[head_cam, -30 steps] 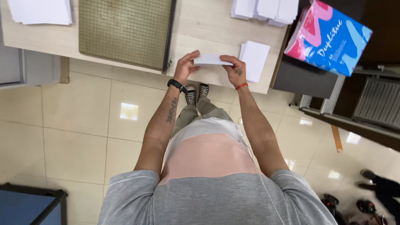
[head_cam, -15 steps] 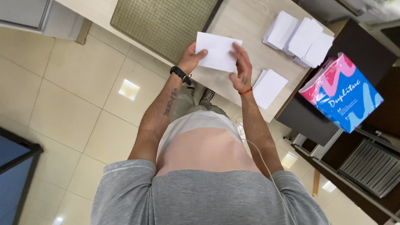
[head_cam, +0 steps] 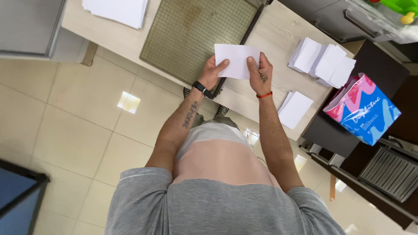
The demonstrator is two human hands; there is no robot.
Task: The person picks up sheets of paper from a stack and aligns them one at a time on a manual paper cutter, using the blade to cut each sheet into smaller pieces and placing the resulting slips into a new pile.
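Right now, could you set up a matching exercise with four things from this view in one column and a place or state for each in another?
Things:
1. white sheet
2. grid cutting board
3. pink and blue paper pack
4. black wristband

Places or states:
A. on the left hand's wrist
B. held by both hands, the right hand on its right edge
C. lying flat on the wooden table
D. standing at the table's right end

Pairs: 1-B, 2-C, 3-D, 4-A

Around the hands, bare counter (head_cam: 278, 39) lies open between the green gridded paper cutter (head_cam: 196, 35) on their left and the stacks of cut white sheets (head_cam: 324, 63) crowding the right, one small stack (head_cam: 296, 109) nearer the edge.
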